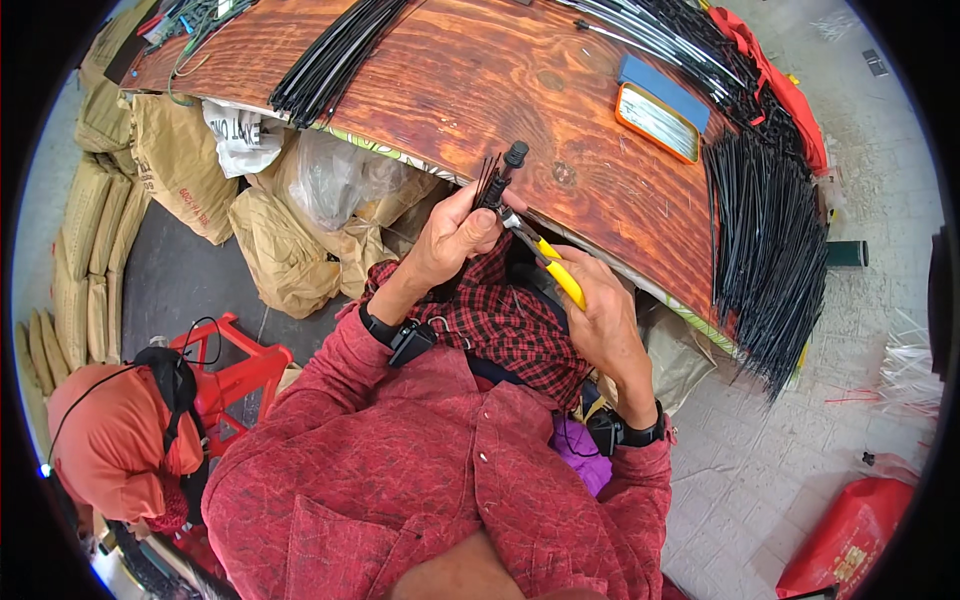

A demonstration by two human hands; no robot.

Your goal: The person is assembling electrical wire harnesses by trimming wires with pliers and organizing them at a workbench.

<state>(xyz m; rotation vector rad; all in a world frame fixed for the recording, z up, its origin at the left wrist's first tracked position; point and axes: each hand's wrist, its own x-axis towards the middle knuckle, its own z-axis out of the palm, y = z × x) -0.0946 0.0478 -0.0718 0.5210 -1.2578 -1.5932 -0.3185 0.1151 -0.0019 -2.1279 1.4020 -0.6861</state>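
My left hand (452,240) is closed around a slim black part with a knobbed round end (516,154), held just off the table's front edge. Thin black strands (486,178) stick up beside it from the same grip. A pair of pliers with yellow handles (566,280) sits in my right hand (607,318), its fingers wrapped round the handles. The metal jaws (513,218) meet the black part close to my left fingers; whether they bite on it I cannot tell. My fingers hide the lower end of the part.
On the wooden table (480,80) lie a bundle of black strands (335,60), a large dark pile (765,240) and an orange-rimmed tin of thin pale pieces (657,122). Brown sacks (285,250) stand below the edge. A person in an orange head covering (120,430) is near a red stool (245,375).
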